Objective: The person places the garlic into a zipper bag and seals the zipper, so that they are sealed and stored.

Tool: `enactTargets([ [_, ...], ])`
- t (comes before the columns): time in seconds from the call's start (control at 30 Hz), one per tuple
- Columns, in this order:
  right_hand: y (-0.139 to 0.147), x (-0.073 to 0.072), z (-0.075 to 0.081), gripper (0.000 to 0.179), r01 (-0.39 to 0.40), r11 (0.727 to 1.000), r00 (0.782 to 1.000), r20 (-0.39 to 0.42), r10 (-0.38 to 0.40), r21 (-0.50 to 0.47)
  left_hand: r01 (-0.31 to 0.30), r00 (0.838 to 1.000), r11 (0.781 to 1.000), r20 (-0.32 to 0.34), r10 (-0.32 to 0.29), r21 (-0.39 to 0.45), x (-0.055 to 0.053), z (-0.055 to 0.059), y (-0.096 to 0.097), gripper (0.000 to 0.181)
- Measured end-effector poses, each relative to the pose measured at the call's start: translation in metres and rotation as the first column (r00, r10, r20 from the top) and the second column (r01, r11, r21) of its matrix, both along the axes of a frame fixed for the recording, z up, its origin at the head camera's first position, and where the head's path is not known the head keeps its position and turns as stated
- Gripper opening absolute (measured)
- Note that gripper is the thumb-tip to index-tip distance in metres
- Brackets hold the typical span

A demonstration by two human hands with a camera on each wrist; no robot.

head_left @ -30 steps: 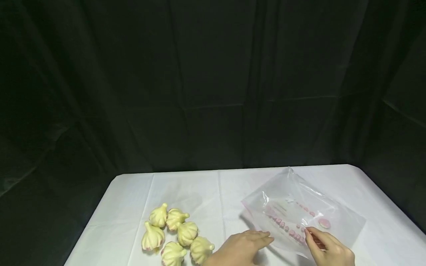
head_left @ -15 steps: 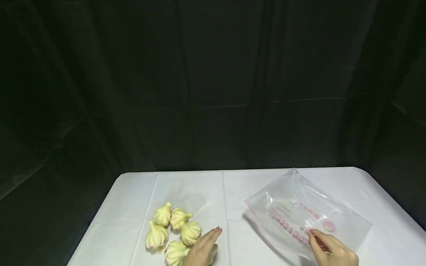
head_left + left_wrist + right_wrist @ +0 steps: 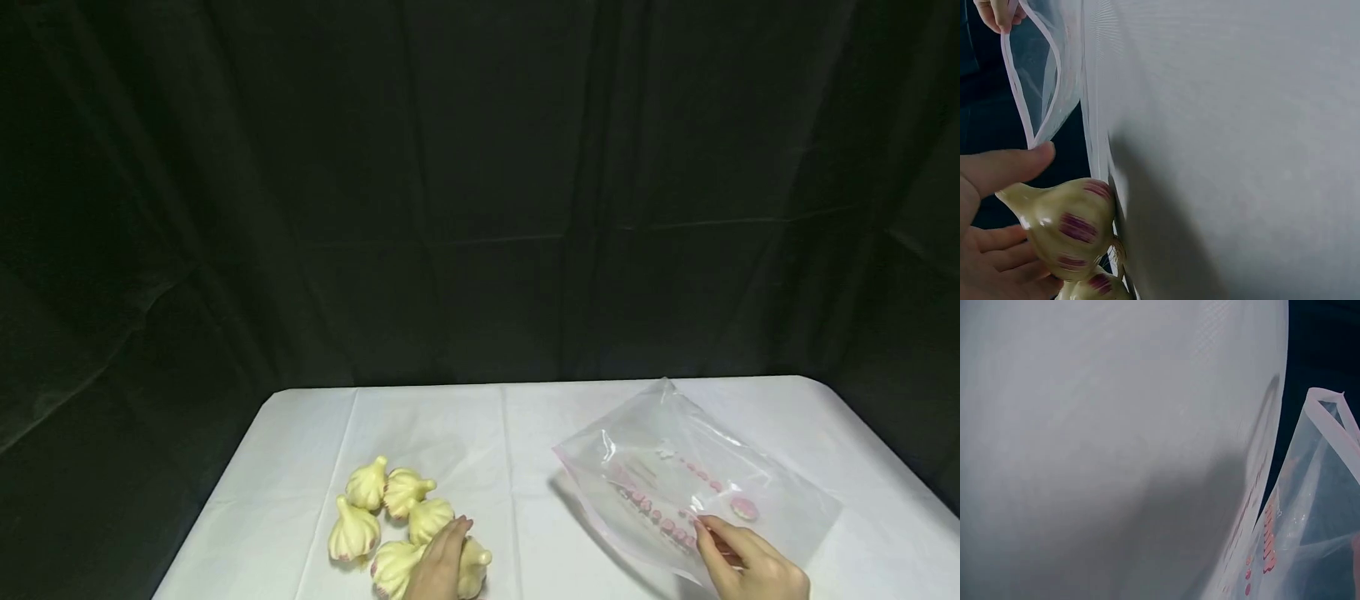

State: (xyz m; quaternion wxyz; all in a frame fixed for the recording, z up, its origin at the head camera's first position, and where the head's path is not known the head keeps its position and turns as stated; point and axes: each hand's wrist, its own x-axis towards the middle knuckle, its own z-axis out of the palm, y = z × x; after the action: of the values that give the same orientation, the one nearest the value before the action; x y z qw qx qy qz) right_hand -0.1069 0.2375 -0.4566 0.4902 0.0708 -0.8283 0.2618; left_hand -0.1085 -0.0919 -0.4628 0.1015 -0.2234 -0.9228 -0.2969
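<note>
My left hand (image 3: 438,565) is down among the garlic bulbs, its fingers lying between two of them. In the left wrist view a glossy garlic bulb (image 3: 1075,228) with purple streaks sits between the extended thumb and the spread fingers; the thumb stands apart above it. That bulb (image 3: 472,568) shows to the right of the hand in the head view. My right hand (image 3: 753,562) pinches the edge of a clear plastic zip bag (image 3: 660,483) with pink print. The bag's mouth gapes in the left wrist view.
Several other garlic bulbs (image 3: 367,485) are grouped on the left half of the table, close together. A white cloth (image 3: 262,467) covers the table. Black curtain (image 3: 480,192) hangs behind and at both sides.
My left hand has moved left from beside the bag to the garlic bulbs and come down among them. The right hand keeps its pinch on the bag, almost unmoved.
</note>
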Motion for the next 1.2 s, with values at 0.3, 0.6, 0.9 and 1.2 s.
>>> enactTargets([
  [0.3,0.001,-0.003,-0.003,0.040,0.005,1.000,0.997,-0.076,-0.006,-0.009,-0.031,0.998,0.999,0.059,0.032,-0.016,-0.001,0.000,0.000,0.070],
  [0.6,0.001,-0.002,-0.001,0.048,-0.006,1.000,0.999,-0.050,0.007,0.020,-0.007,0.987,1.000,0.159,0.012,-0.030,-0.003,0.000,-0.004,0.048],
  [0.9,0.003,0.000,-0.001,0.021,-0.001,0.999,1.000,0.005,0.001,0.040,0.054,0.988,0.998,0.145,-0.057,0.026,-0.007,0.003,-0.007,0.055],
  [1.2,-0.001,-0.003,-0.003,0.052,0.000,1.000,0.997,-0.082,-0.001,-0.006,0.101,0.977,0.964,0.157,-0.143,0.247,-0.013,0.009,-0.001,0.065],
])
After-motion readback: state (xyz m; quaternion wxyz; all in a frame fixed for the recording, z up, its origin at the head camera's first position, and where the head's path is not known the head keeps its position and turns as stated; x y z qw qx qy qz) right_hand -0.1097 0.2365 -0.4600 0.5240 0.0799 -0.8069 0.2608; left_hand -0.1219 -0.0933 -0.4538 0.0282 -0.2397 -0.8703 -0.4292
